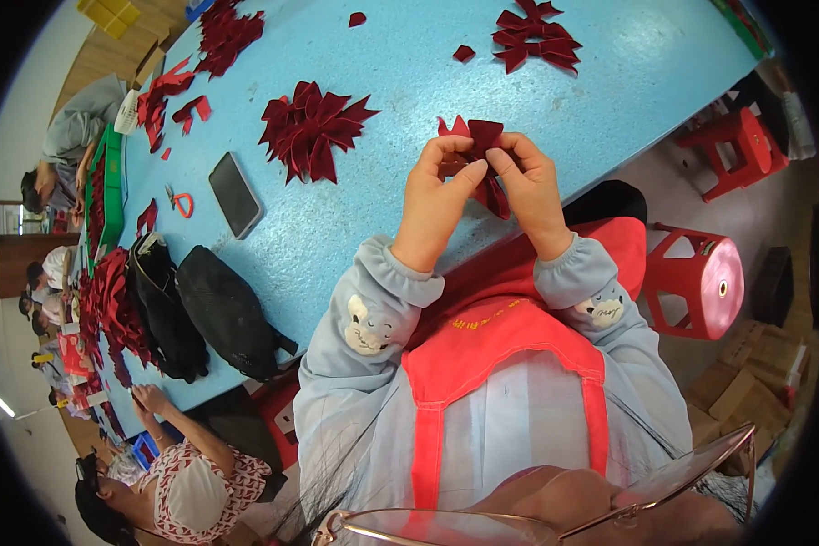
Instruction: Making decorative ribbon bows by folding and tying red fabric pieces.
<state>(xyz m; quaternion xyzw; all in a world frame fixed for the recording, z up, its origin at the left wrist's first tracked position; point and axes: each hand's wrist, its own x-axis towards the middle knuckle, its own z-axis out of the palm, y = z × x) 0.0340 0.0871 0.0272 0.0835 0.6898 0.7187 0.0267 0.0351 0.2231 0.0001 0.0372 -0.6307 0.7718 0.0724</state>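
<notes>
Over the near right part of the blue table (373, 196), my left hand (441, 187) and my right hand (528, 187) meet around a dark red velvet ribbon bow (486, 135). Thumbs and fingertips of both hands pinch it near its middle, hiding that part. Its ends stick out above and below my fingers. A heap of finished-looking red bows (311, 132) lies to the left of my hands. Farther off at the top right sits another group of bows (535, 38), with a small loose red scrap (464, 54) beside it.
A phone (235, 195), orange-handled snips (183, 204) and black pouches (223, 309) lie on the table's left. More red ribbon pieces (118, 305) and a green tray (109, 196) are beyond. A co-worker (187, 473) sits at lower left. Red stools (696, 282) stand at right.
</notes>
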